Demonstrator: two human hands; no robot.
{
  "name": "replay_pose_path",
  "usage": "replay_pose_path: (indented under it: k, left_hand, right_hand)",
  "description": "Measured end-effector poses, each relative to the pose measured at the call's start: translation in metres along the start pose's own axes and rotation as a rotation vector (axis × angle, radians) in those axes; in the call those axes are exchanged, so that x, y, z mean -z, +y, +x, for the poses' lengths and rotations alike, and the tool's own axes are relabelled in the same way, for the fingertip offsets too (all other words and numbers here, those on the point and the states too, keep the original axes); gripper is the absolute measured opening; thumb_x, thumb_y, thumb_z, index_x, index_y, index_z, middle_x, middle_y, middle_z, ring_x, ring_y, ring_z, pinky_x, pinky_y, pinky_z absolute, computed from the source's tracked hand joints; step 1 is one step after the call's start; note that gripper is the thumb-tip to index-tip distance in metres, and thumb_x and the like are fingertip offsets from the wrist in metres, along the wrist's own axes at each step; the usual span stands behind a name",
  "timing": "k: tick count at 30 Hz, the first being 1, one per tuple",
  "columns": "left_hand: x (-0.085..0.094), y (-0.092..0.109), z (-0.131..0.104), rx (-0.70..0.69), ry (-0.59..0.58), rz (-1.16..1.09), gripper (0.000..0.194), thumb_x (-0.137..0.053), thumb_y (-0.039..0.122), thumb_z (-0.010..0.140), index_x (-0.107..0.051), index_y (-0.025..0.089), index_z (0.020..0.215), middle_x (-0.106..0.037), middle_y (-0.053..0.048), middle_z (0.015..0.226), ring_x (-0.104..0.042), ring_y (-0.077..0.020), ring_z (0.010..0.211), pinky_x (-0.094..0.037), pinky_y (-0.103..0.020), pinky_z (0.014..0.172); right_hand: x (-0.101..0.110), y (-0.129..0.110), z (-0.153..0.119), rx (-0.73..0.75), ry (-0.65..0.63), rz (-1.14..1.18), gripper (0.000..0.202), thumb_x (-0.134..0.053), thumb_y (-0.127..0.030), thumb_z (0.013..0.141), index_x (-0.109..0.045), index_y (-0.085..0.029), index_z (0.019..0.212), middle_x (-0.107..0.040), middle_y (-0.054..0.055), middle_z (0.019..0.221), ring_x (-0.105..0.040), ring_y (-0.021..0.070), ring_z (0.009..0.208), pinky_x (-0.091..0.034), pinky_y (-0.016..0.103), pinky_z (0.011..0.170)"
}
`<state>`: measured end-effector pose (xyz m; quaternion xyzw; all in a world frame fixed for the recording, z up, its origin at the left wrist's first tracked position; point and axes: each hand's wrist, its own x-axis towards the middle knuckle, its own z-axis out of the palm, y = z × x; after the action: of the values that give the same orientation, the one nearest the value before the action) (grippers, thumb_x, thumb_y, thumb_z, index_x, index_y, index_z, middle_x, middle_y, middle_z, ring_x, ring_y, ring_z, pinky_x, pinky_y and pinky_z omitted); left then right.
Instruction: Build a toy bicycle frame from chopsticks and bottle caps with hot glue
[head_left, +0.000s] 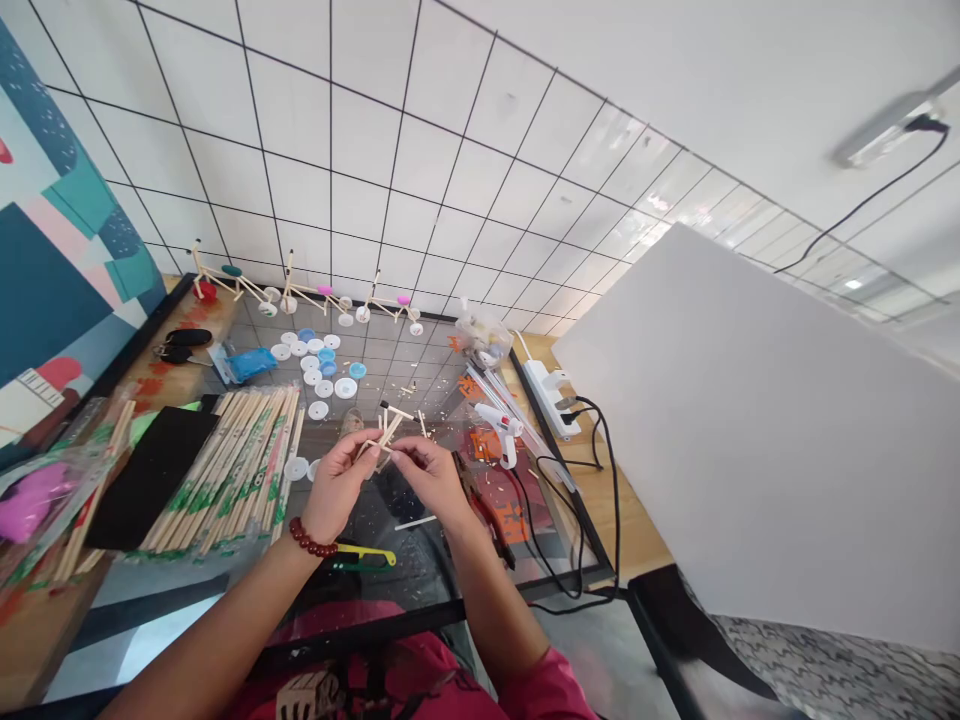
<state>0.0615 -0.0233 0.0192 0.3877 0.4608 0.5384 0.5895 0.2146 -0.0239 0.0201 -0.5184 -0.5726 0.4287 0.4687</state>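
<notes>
- Three stick bikes (300, 292) stood finished by the wall.
- Left hand (339, 483) and right hand (431, 478) pinched a part-built stick frame (388, 432); no wheels fitted.
- Caps (324, 372) and chopsticks (232, 460) lay unused.

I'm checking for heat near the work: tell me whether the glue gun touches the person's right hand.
Apart. The head view shows the glue gun standing on the table right of the right hand, with bare tabletop between them.

Pale, matt wooden stick frame (388, 432); glossy glass tabletop (390, 350) at twelve o'clock; smooth white plastic glue gun (500, 428) at three o'clock.
</notes>
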Motion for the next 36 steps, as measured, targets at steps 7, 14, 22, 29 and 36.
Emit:
replay_pose_path:
  k: [7,14,22,29,36]
  left_hand:
    - [0.006,-0.011,0.006,-0.098,-0.105,0.16,0.053,-0.077,0.03,0.072,-0.065,0.021,0.123,-0.066,-0.011,0.13,-0.059,-0.0262,0.123,-0.043,-0.04,0.107]
    - [0.012,-0.022,0.01,-0.22,-0.217,0.347,0.074,-0.068,0.015,0.069,-0.053,0.02,0.141,-0.055,-0.014,0.146,-0.05,-0.0304,0.137,-0.033,-0.047,0.117]
    - [0.012,-0.03,0.009,-0.39,-0.254,0.62,0.073,-0.055,0.012,0.077,-0.041,0.012,0.149,-0.055,-0.021,0.144,-0.05,-0.0323,0.136,-0.035,-0.054,0.115]
    - [0.015,-0.029,0.012,-0.365,-0.19,0.625,0.068,-0.06,0.011,0.072,-0.053,0.019,0.139,-0.061,-0.015,0.137,-0.056,-0.0316,0.128,-0.04,-0.052,0.112]
    - [0.016,-0.03,0.014,-0.394,-0.166,0.671,0.06,-0.057,0.01,0.073,-0.056,0.018,0.132,-0.063,-0.013,0.129,-0.061,-0.0283,0.119,-0.047,-0.048,0.105]
  right_hand:
    - [-0.007,0.008,-0.005,-0.011,-0.014,0.013,0.013,-0.067,-0.031,0.08,-0.074,-0.02,0.085,-0.072,0.001,0.077,-0.061,0.0132,0.064,-0.049,0.024,0.062]
    - [-0.013,0.014,-0.007,-0.029,-0.031,0.027,0.014,-0.07,-0.031,0.079,-0.076,-0.021,0.087,-0.075,0.003,0.085,-0.067,0.0165,0.073,-0.054,0.029,0.072]
    - [-0.014,0.017,-0.009,-0.024,-0.069,0.033,0.017,-0.073,-0.033,0.079,-0.076,-0.02,0.09,-0.075,0.004,0.088,-0.067,0.0168,0.076,-0.055,0.03,0.076]
    - [-0.01,0.017,-0.011,0.003,-0.079,0.022,0.015,-0.072,-0.028,0.08,-0.075,-0.021,0.093,-0.074,0.003,0.088,-0.067,0.0162,0.075,-0.053,0.028,0.073]
    - [-0.008,0.014,-0.012,0.027,-0.077,-0.014,0.017,-0.071,-0.029,0.08,-0.076,-0.021,0.094,-0.073,0.005,0.091,-0.067,0.0162,0.077,-0.053,0.027,0.074]
